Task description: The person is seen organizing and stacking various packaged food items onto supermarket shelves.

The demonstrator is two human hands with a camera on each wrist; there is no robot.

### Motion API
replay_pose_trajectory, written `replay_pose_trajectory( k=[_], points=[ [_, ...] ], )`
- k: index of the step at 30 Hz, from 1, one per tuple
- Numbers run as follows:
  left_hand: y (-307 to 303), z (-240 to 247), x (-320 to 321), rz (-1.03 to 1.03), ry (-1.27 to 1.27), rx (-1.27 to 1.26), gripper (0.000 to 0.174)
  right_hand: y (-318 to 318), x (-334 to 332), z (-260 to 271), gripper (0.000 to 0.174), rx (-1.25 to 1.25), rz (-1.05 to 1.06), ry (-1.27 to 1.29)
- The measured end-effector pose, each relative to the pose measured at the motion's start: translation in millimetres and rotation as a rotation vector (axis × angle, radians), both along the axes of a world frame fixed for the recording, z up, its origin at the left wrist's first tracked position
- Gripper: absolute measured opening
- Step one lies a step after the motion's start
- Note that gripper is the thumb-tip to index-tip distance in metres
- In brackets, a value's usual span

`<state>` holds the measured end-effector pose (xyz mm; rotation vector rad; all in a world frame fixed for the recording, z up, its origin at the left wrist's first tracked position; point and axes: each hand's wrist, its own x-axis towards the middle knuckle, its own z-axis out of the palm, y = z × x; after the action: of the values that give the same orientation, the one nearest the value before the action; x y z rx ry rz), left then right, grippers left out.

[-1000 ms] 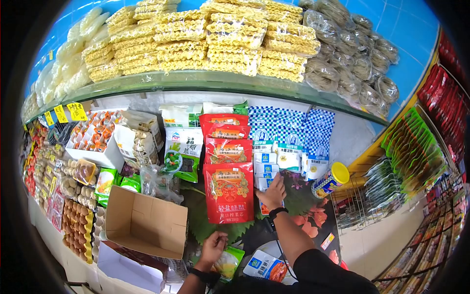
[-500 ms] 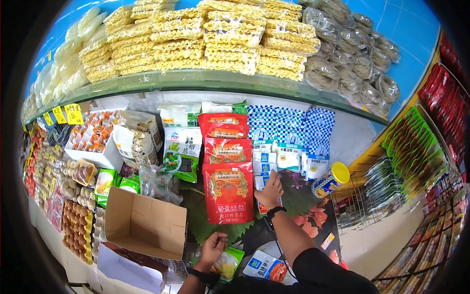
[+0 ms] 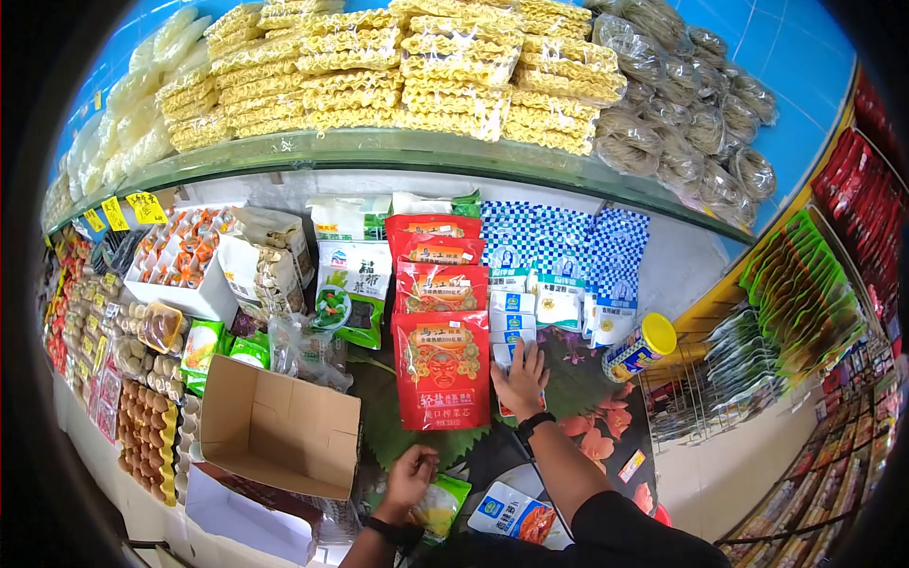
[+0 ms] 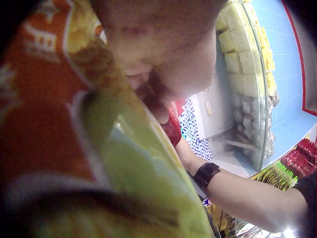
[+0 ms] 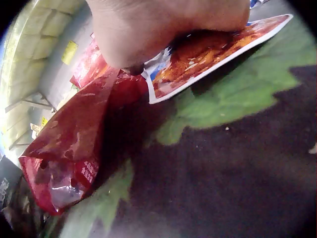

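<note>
My right hand (image 3: 521,383) lies palm down over the front pouch of a row of white and blue pouches (image 3: 513,322), fingers fairly straight and pointing away from me. In the right wrist view that pouch (image 5: 208,57) shows a reddish food picture under the palm. Just left of it, red pouches (image 3: 442,369) of pickled mustard stand in an overlapping row. Nearer to me, my left hand (image 3: 410,476) rests with fingers loosely curled beside a green and yellow packet (image 3: 443,505). That packet (image 4: 133,144) fills much of the left wrist view, partly under the hand.
An open cardboard box (image 3: 284,417) stands on the left. Another white and blue pouch (image 3: 516,513) lies close to my body. Checkered packets (image 3: 620,275) stand at the back, and a yellow-lidded canister (image 3: 642,347) on the right. A glass shelf (image 3: 398,156) of noodles runs above.
My right hand has come slightly nearer to me and flattened over the front pouch, its fingers straighter than before. My left hand stays where it was.
</note>
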<state>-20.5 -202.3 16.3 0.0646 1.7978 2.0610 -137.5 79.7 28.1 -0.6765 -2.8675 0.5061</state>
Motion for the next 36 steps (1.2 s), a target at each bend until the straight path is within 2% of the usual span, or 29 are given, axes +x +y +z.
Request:
replay_pose_trajectory(
  k=[4,7,13,16,19,20,23,26,29,32,35,36],
  points=[
    [0.3,-3.5,-0.6,-0.001,-0.002,-0.001,0.021,2.5,0.9,-4.9,0.091,-0.086,-0.027,0.006],
    [0.3,-3.5,-0.7,0.006,0.005,0.001,0.022,8.9,-4.9,-8.4,0.094,-0.212,-0.084,0.106],
    [0.9,-1.3,-0.4,0.016,-0.024,0.014,0.021,36.4,-18.3,30.1,0.104,-0.369,-0.218,-0.126],
    [0.1,-8.7,-1.1,0.013,0.006,0.019,0.020,56.8,-30.5,20.3,0.100,-0.324,-0.168,-0.032],
    [-0.6,-9.1,-1.5,0.003,0.016,0.023,0.021,74.2,-38.7,7.9,0.095,-0.428,-0.031,0.046],
    [-0.4,-8.3,-1.5,0.007,0.020,0.019,0.020,78.6,-41.1,4.3,0.087,-0.488,0.004,0.074],
    [0.7,-7.0,-0.6,0.016,0.027,0.005,0.020,69.2,-35.8,17.7,0.082,-0.611,0.061,0.176],
    [0.3,-7.7,-0.1,0.016,0.032,-0.010,0.018,82.6,-47.8,-36.8,0.080,-0.531,0.071,0.309],
    [0.9,-6.9,-1.0,0.000,0.034,-0.007,0.015,77.1,-44.3,-30.9,0.082,-0.568,0.077,0.280],
    [0.5,-8.2,-1.8,0.001,0.031,-0.014,0.014,73.2,-45.4,-33.1,0.082,-0.489,0.119,0.317],
    [0.7,-6.5,-1.1,0.012,0.021,-0.027,0.015,68.6,-43.1,-29.9,0.067,-0.332,0.126,0.363],
    [0.7,-6.8,-1.3,0.017,0.015,-0.018,0.017,66.8,-42.2,-25.8,0.066,-0.369,0.121,0.348]
  ],
)
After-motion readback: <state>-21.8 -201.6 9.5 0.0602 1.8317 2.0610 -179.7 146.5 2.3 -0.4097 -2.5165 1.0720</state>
